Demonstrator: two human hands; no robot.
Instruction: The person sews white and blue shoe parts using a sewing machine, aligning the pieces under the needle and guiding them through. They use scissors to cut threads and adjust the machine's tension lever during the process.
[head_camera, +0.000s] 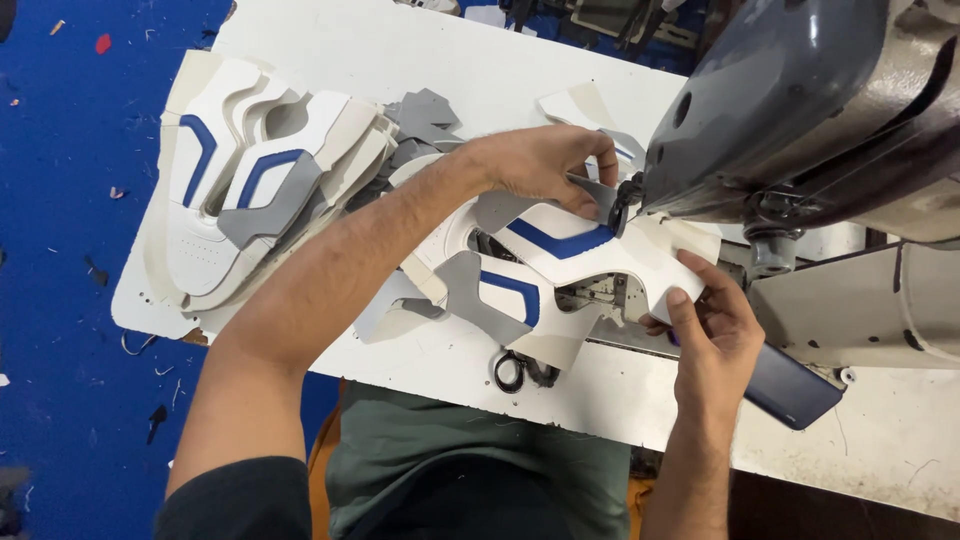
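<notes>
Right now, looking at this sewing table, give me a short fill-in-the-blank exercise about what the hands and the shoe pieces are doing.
1. The left hand presses a grey piece at the needle of the sewing ____.
2. The stripes on the white shoe upper are ____.
3. The right hand holds the upper's ____ edge.
4. The stack of finished uppers lies to the person's ____.

Missing words: machine; blue; right; left

The dark grey sewing machine head (800, 100) runs off the top and right edges, hiding its needle. The black-handled scissors (515, 370) lie half under the white-and-blue shoe upper panel (570, 250).
</notes>
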